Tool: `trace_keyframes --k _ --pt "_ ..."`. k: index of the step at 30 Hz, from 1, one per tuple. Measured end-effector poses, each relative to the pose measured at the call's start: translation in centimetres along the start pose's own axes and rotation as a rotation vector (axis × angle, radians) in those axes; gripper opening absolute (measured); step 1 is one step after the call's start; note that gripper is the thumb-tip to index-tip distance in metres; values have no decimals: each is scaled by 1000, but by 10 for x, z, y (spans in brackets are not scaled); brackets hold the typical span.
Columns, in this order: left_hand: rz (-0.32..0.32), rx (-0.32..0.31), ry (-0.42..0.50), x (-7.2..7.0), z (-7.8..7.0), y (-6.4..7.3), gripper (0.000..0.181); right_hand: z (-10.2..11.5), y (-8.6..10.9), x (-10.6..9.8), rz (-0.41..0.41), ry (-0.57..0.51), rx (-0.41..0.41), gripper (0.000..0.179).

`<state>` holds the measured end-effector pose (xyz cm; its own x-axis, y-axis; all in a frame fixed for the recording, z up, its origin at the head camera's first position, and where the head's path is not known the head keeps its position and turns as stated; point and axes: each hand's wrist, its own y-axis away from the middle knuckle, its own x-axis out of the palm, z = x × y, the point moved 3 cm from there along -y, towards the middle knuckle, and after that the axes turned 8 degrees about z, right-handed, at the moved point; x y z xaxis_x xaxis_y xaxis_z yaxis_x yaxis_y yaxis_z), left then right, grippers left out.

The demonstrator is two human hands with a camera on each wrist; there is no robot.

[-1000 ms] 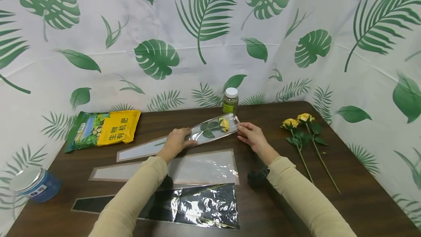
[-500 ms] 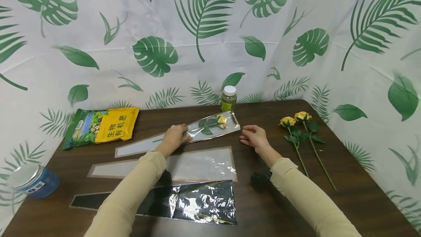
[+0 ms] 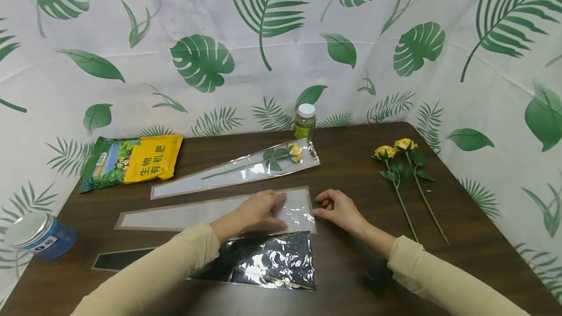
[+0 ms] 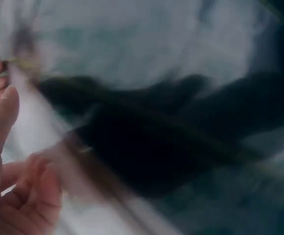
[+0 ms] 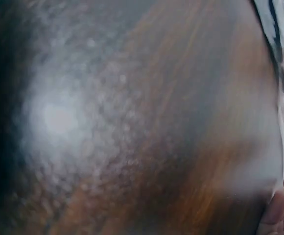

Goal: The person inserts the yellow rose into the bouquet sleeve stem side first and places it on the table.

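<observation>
Three long tapered flower sleeves lie on the table. A clear middle sleeve (image 3: 193,208) has my left hand (image 3: 259,208) over its wide part, thumb apart from the fingers. At that sleeve's right edge is my right hand (image 3: 340,211), its fingers bent and thumb tip at the edge, with a gap between thumb and forefinger. Above it, a yellow rose (image 3: 295,152) lies inside the back sleeve (image 3: 175,188), its stem toward the narrow end. A black sleeve (image 3: 272,262) lies nearest. In the blurred left wrist view, the left thumb and fingers (image 4: 46,191) are apart.
Two yellow roses (image 3: 397,184) lie at the right of the wooden table (image 3: 351,277). A lidded jar (image 3: 305,121) stands at the back. To the left are a yellow and green fertilizer bag (image 3: 131,162) and a blue can (image 3: 41,235).
My right hand let go of the back sleeve's edge. Both hands moved toward me from the back sleeve with the rose to the middle sleeve. The view tilted slightly down.
</observation>
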<state>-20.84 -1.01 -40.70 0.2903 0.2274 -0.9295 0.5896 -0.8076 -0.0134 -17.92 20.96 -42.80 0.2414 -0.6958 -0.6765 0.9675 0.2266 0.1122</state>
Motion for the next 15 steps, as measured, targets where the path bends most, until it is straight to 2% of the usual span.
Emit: trace_keyframes --k 4,8,10,15 --pt "-24 -35 -28 12 2 -3 70 4 -2 6 12 87 -3 36" --pt "-57 -42 0 14 8 -9 74 8 -6 9 -13 150 30 39" --pt "-61 -43 16 13 9 -11 72 9 -7 10 -33 173 54 39" --pt "-47 -94 57 15 14 -14 70 11 -11 12 -49 215 81 34"
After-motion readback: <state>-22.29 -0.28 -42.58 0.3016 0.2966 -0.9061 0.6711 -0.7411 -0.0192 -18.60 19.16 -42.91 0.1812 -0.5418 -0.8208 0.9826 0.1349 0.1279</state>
